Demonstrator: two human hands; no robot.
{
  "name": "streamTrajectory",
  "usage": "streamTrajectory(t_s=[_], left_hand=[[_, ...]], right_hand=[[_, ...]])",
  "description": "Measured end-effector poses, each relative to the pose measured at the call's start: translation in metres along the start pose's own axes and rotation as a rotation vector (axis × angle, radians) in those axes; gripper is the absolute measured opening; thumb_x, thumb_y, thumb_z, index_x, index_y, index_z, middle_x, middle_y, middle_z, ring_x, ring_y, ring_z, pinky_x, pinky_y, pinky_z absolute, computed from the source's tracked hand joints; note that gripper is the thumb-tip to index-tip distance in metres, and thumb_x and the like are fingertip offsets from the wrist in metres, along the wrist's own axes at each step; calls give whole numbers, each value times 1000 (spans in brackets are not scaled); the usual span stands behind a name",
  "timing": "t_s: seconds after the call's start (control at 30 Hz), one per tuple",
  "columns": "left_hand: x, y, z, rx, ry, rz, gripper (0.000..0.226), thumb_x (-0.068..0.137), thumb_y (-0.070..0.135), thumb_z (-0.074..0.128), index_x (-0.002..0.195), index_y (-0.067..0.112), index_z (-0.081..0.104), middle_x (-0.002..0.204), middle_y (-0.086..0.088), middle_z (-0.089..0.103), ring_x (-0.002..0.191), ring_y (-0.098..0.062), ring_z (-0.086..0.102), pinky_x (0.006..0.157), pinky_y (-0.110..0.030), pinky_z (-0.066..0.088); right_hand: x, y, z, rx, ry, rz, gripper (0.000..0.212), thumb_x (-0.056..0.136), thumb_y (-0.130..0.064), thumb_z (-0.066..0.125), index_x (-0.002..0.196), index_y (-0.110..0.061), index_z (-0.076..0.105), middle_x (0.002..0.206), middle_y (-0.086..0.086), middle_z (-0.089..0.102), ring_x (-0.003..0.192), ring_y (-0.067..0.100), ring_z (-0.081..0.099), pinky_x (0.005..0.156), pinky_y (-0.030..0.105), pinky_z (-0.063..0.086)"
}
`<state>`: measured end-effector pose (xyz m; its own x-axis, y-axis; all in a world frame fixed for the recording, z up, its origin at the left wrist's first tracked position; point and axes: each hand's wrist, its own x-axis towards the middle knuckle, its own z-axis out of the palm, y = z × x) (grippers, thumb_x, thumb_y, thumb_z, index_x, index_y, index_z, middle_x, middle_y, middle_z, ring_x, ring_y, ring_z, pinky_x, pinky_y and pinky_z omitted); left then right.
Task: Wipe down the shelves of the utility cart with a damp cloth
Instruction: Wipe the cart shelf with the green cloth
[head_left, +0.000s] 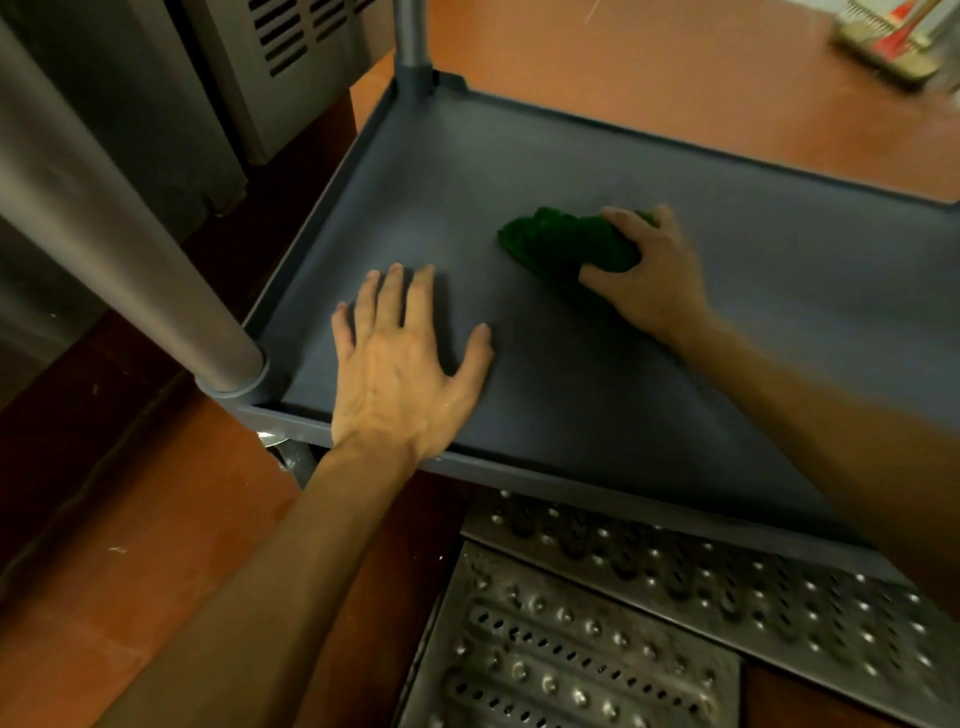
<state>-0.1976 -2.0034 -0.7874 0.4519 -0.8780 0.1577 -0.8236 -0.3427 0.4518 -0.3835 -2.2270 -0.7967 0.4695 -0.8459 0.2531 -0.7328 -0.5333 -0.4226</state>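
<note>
A right hand (649, 280) grips a bunched green cloth (561, 241) near the middle of the utility cart's grey shelf (571, 166). Its fingers and thumb curl round the wad, most of which spills out at 10 o'clock from the knuckles. The left hand (400, 364) lies flat with fingers spread and straight, holding nothing. It rests on the shelf just inside the front rim, at 8 o'clock from the cloth and well apart from it.

The step in hand appears to be wiping this shelf. Done well, it likely means overlapping passes from the far rim toward the near one while the flat hand steadies the cart. The cloth should then be pushed into the raised lip and the 2 visible corners, by the near post (104, 223) at 9 o'clock and the far post (410, 41) at 12 o'clock. Spreading the wad flatter would cover more surface, and the patch under the bracing palm needs its own pass.

The cloth is deep green and heavily crumpled; whether it is damp cannot be told. The shelf is matte slate-grey with a low moulded rim and no debris showing. Perforated metal grates (571, 649) lie on the floor below it at 5 o'clock.
</note>
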Motion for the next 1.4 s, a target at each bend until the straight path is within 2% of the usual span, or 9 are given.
streamTrajectory(t_s=[0.27,0.4,0.5,0.63,0.77,0.93,1.03,1.23,1.4], left_hand=[[-6,3,-4,8,31,-8,74,93,62,32,151,15,34,159,-13,34,151,-29,20,123,-54,14],[-8,4,-6,28,25,-17,74,93,61,31,151,14,34,159,-13,34,151,-29,22,123,-54,14],[-10,4,-7,22,30,-18,73,94,60,31,151,14,35,158,-13,35,150,-29,23,122,-54,15],[-13,3,-8,22,31,-21,72,94,60,31,149,14,37,157,-13,37,150,-29,24,122,-54,16],[-14,2,-10,41,-15,-2,75,92,62,30,152,16,33,161,-13,30,151,-30,20,123,-54,13],[-12,-1,-7,171,-133,51,84,89,71,22,157,21,19,166,-11,12,153,-32,8,123,-55,8],[-11,-2,-3,227,-186,68,88,87,75,15,159,24,11,168,-10,3,154,-30,1,123,-55,4],[-11,-6,0,203,-183,56,87,87,77,14,158,27,9,168,-7,2,155,-27,-2,124,-53,3],[-12,-6,3,186,-162,50,86,89,78,17,158,29,7,168,-6,2,155,-25,-3,124,-54,5]], right_hand=[[-76,-10,-14,55,-9,-45,64,74,-49,71,131,-26,57,111,5,49,97,26,57,82,38,54],[-101,-17,-23,105,-57,-5,65,68,-60,60,128,-35,55,111,-4,44,99,19,55,83,35,52],[-115,-21,-29,136,-109,23,58,69,-56,65,124,-43,53,109,-10,41,101,16,53,86,37,52],[-137,-27,-35,166,-138,9,57,66,-59,63,121,-47,53,107,-7,44,98,17,54,85,40,53],[-152,-26,-36,175,-117,-99,54,69,-51,67,121,-40,57,106,-4,46,92,18,55,81,39,54],[-134,-17,-29,123,-41,-145,55,70,-50,67,122,-33,60,105,-4,48,85,15,55,75,34,55],[-106,-5,-23,99,30,-90,61,72,-49,71,128,-27,59,111,3,51,93,20,58,80,32,53],[-41,17,-8,27,123,44,67,75,-52,69,135,-26,53,116,14,50,98,34,57,83,42,52],[11,33,5,-85,144,91,62,88,-47,61,142,-24,41,125,24,42,108,46,47,87,49,46]])
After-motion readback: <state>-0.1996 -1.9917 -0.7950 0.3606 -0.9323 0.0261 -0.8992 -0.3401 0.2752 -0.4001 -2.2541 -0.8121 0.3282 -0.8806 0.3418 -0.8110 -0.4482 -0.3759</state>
